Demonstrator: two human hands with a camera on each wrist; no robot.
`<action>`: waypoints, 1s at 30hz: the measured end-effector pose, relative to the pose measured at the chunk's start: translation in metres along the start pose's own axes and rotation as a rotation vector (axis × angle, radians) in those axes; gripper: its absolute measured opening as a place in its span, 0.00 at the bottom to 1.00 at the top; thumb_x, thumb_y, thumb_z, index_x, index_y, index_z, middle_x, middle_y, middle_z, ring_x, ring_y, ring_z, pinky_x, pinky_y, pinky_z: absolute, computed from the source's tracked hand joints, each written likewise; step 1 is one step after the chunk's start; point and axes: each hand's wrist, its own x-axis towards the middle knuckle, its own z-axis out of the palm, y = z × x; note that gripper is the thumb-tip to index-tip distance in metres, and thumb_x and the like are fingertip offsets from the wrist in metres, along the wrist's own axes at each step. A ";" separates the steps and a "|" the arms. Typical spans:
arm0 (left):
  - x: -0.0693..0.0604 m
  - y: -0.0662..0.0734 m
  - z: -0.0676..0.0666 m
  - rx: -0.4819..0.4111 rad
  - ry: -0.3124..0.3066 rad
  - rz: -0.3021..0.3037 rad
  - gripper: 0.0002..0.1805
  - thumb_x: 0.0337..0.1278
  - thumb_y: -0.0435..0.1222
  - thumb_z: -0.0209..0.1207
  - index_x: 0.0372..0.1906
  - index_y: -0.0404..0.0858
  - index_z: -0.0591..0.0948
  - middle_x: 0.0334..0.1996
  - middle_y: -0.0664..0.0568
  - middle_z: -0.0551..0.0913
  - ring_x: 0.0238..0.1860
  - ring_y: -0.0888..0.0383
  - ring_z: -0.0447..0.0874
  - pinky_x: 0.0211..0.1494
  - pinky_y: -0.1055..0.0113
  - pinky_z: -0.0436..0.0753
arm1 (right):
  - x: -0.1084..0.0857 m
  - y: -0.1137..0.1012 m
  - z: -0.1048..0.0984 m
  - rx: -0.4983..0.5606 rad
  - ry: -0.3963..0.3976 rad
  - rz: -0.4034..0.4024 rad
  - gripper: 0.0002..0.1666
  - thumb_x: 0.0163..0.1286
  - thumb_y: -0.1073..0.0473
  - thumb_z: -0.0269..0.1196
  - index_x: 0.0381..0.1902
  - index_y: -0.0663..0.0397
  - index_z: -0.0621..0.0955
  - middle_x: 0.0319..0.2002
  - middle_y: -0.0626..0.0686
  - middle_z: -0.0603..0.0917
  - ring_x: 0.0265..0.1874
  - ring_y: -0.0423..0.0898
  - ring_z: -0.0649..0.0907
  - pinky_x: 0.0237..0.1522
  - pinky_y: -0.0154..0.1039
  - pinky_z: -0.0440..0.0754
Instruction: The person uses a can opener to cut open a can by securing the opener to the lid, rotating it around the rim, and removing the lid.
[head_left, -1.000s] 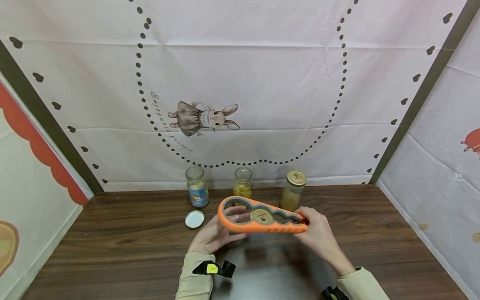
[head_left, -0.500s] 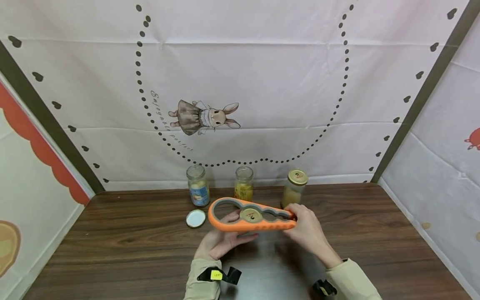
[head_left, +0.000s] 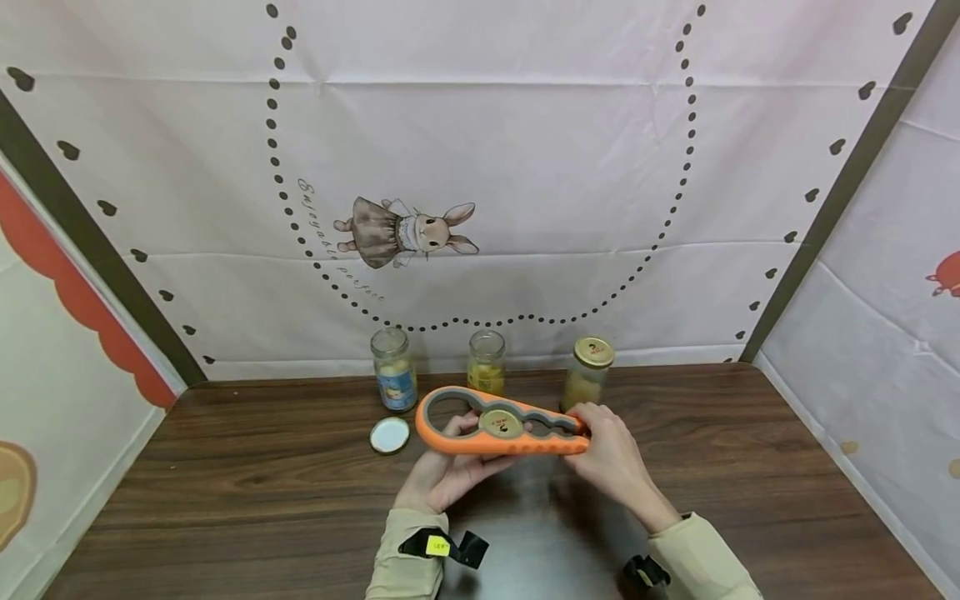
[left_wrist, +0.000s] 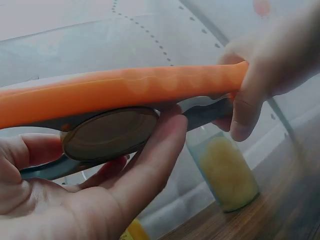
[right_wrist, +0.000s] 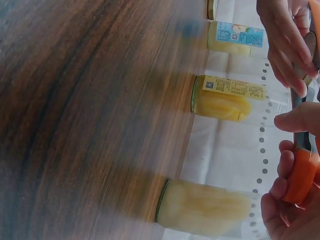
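An orange jar opener (head_left: 480, 447) with a grey inner lining is held level above the table. A gold jar lid (head_left: 501, 423) sits between its two arms, in the middle hollow. My right hand (head_left: 613, 450) grips the handle end. From beneath, my left hand (head_left: 444, 478) reaches up with thumb and fingers bent to either side of the lid, pinching its edge. The left wrist view shows the underside of the lid (left_wrist: 112, 135) with these fingers against it. In the right wrist view, the right fingers curl round the orange handle (right_wrist: 302, 175).
Along the back stand an open jar with a blue label (head_left: 396, 383), an open jar with yellow contents (head_left: 486, 379) and a jar with a gold lid on it (head_left: 585, 385). Another lid (head_left: 390, 435) lies white side up on the dark wooden table (head_left: 262, 483).
Both hands and the jar opener have shifted left. The left hand's fingers have come up closer around the lid. Jars and the white-sided lid stay where they were.
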 end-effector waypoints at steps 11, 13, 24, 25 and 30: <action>-0.003 -0.001 0.002 0.108 0.103 0.013 0.29 0.72 0.38 0.49 0.72 0.38 0.56 0.61 0.38 0.72 0.63 0.43 0.69 0.68 0.48 0.61 | 0.004 0.001 -0.005 0.060 0.021 -0.040 0.19 0.39 0.72 0.74 0.31 0.55 0.81 0.27 0.45 0.76 0.27 0.44 0.73 0.28 0.41 0.73; -0.004 0.000 -0.001 0.165 0.059 0.025 0.22 0.75 0.39 0.44 0.69 0.39 0.62 0.58 0.41 0.75 0.62 0.44 0.71 0.69 0.47 0.61 | 0.004 0.000 -0.009 0.060 0.032 -0.040 0.19 0.39 0.72 0.75 0.31 0.55 0.81 0.27 0.45 0.77 0.28 0.44 0.73 0.28 0.41 0.73; -0.003 0.011 -0.008 0.353 0.043 0.062 0.21 0.72 0.26 0.41 0.65 0.39 0.69 0.52 0.49 0.80 0.50 0.52 0.77 0.65 0.48 0.68 | 0.006 -0.001 -0.030 0.049 0.080 -0.004 0.18 0.42 0.72 0.76 0.32 0.56 0.82 0.29 0.48 0.78 0.29 0.44 0.74 0.29 0.42 0.73; -0.003 0.012 -0.008 0.362 0.065 0.057 0.22 0.70 0.24 0.42 0.65 0.39 0.69 0.53 0.48 0.79 0.51 0.51 0.76 0.64 0.48 0.68 | 0.006 -0.001 -0.031 0.050 0.083 -0.004 0.18 0.42 0.72 0.76 0.32 0.56 0.82 0.29 0.48 0.78 0.29 0.44 0.74 0.30 0.42 0.73; -0.002 0.014 -0.009 0.414 0.211 0.032 0.21 0.66 0.23 0.48 0.58 0.44 0.77 0.56 0.46 0.75 0.56 0.49 0.73 0.64 0.48 0.68 | 0.005 0.002 -0.038 0.054 0.099 0.000 0.17 0.44 0.70 0.76 0.33 0.57 0.82 0.29 0.48 0.79 0.29 0.44 0.75 0.30 0.42 0.74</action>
